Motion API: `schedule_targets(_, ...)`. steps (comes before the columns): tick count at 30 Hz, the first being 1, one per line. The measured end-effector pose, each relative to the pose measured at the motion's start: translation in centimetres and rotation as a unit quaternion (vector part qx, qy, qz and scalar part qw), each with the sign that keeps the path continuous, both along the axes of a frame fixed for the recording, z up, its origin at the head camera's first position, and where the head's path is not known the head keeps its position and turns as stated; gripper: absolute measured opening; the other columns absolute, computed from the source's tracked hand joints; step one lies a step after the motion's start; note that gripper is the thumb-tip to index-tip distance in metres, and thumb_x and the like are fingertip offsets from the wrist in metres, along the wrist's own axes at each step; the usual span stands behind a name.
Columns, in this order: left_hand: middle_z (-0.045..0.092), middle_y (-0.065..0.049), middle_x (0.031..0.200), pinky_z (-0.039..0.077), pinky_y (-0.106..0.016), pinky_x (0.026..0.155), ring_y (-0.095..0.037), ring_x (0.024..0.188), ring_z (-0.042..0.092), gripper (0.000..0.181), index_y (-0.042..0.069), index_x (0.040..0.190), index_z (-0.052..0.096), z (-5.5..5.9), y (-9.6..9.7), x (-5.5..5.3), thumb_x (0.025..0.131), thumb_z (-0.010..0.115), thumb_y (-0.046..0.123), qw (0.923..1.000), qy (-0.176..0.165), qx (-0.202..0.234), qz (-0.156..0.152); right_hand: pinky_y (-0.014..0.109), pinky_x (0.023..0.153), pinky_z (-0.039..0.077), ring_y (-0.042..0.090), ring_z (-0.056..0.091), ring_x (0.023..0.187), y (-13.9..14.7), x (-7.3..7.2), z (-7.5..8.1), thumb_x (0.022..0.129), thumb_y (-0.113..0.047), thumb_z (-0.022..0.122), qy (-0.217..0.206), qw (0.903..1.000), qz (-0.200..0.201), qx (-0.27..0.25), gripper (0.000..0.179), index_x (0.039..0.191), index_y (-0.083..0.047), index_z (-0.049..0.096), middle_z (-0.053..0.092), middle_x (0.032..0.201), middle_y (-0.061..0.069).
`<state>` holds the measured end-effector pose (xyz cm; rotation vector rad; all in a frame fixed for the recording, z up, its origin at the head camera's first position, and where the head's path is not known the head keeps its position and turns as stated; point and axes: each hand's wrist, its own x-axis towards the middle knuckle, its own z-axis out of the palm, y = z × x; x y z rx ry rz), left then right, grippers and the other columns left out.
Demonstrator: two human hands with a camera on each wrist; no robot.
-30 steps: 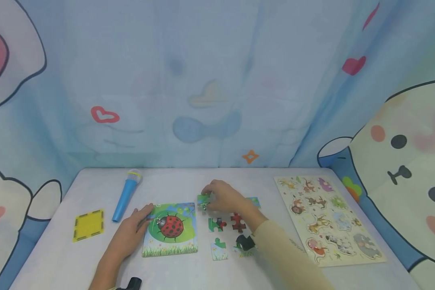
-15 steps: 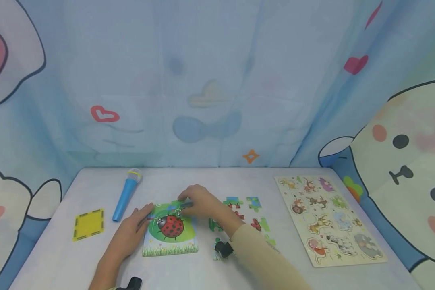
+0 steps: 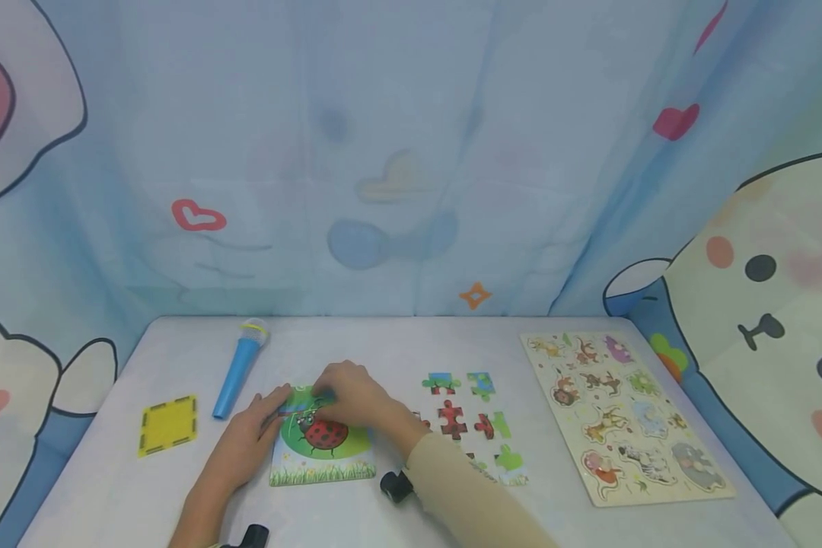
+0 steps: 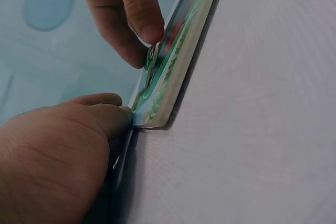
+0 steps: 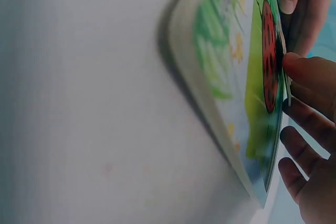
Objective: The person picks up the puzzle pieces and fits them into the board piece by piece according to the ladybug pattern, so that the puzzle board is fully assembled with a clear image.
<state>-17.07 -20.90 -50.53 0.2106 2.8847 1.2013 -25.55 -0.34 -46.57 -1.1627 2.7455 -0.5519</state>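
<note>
A square puzzle board (image 3: 323, 466) with a red ladybug picture lies on the table. My left hand (image 3: 250, 434) rests along its left edge, fingers extended and fingertips at the upper left corner. Over the upper part of the board, my right hand (image 3: 352, 396) pinches a small green puzzle piece (image 4: 151, 59) between thumb and fingers. The piece is tilted close above the picture and mostly covered by the hand in the head view. In the right wrist view, the thumb presses the piece near the ladybug (image 5: 269, 56), with the other fingers spread behind the board.
Several loose puzzle pieces (image 3: 452, 420) lie right of the board, some hidden by the right sleeve (image 3: 473, 487). A blue toy microphone (image 3: 236, 373) and a yellow square (image 3: 167, 425) lie at left. An animal puzzle board (image 3: 623, 418) lies at right.
My right hand has carried the puzzle piece left from the loose pieces to above the ladybug board's upper part. The left hand has stayed at the board's edge.
</note>
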Motion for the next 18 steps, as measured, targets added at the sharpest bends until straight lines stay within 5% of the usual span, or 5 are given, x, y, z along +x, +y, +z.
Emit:
schedule_targets(9, 0.040, -0.004, 0.152, 0.025, -0.053, 0.115, -0.039, 0.142, 0.026, 0.047, 0.017, 0.147, 0.045, 0.0, 0.1, -0.1, 0.101, 0.054, 0.016, 0.9999, 0.014, -0.005, -0.008, 0.043, 0.096, 0.047, 0.016, 0.055, 0.106, -1.1, 0.2, -0.3, 0.082, -0.037, 0.078, 0.023, 0.9994, -0.012, 0.022, 0.031, 0.110, -0.023, 0.075, 0.065, 0.111, -0.009)
schedule_targets(18, 0.039, -0.002, 0.152, 0.024, -0.055, 0.115, -0.039, 0.141, 0.027, 0.044, 0.014, 0.144, 0.049, -0.1, -0.1, 0.0, 0.100, 0.054, 0.014, 0.9995, 0.027, -0.009, -0.014, 0.034, 0.087, 0.049, 0.015, 0.052, 0.106, -1.7, 0.5, -0.2, 0.081, -0.038, 0.079, 0.006, 0.9992, -0.030, 0.025, 0.032, 0.111, -0.027, 0.075, 0.060, 0.113, -0.008)
